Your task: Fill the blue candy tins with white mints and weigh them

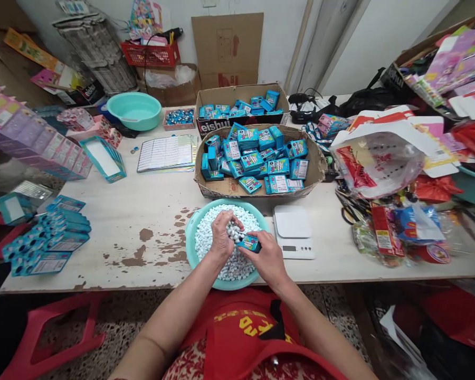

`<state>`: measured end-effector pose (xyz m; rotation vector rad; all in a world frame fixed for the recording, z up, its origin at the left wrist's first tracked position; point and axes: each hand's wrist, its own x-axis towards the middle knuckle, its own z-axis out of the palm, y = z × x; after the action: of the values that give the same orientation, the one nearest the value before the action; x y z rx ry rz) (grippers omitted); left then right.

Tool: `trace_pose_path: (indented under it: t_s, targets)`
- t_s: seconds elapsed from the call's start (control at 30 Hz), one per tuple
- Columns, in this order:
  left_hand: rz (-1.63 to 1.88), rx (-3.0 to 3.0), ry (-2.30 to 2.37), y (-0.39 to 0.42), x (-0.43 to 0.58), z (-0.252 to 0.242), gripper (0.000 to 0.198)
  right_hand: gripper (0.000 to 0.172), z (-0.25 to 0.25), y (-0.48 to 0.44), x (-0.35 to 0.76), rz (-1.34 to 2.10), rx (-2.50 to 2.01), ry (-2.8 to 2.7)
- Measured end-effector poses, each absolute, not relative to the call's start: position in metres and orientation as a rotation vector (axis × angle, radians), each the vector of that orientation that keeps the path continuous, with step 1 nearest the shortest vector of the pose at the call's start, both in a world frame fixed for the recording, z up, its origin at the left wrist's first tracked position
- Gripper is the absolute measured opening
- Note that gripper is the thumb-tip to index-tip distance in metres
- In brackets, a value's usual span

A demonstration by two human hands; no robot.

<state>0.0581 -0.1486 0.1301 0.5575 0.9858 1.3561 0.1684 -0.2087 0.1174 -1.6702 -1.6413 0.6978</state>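
Over a turquoise basin (190, 248) full of small white candy-like pieces (209, 232), both my hands work close together. My left hand (220, 237) is cupped round a small heap of the white pieces. In my right hand (268, 258) is a small blue printed box (248, 243), tilted so that its end meets the pieces at my left hand. Whether any pieces are inside the box I cannot tell. Just beyond the basin, a cut-down cardboard box (261, 192) holds many similar blue boxes (251, 160).
A white digital scale (293, 227) stands right of the basin. Stacked blue boxes (59, 232) are at the left edge. An open notebook (166, 153), a tray of blue caps (179, 117) and another basin (134, 108) lie behind. Scissors (350, 208) and plastic packets (388, 232) crowd the right.
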Motion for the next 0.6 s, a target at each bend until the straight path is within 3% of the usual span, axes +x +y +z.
trace_pose_path:
  t_s: [0.6]
  targets:
    - [1.359,0.641,1.026,-0.137,0.064,0.155,0.028,0.03,0.142,-0.198,0.17,0.599,-1.601,-1.628]
